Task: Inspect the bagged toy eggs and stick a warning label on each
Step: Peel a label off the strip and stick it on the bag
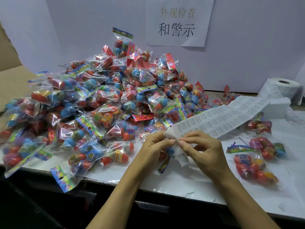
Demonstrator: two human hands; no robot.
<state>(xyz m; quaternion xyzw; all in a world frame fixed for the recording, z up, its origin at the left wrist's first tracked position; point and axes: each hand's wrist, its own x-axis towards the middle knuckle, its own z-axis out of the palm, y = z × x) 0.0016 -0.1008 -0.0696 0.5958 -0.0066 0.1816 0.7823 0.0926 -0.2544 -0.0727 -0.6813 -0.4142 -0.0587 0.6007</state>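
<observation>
Nearest, the left hand [154,147] and right hand [200,148] met over the table's [181,182] front edge, fingers curled, both pinching the near end of the label strip [231,115]. One peeled label [183,158] hung below the right fingers. A bag lay partly hidden under the hands. Two bags [257,164] lay to the right, a third just beyond them. Left and behind rose the big pile of bagged eggs [99,100]. The strip ran back right to the roll [283,88]. On the wall behind hung a paper sign [177,22].
</observation>
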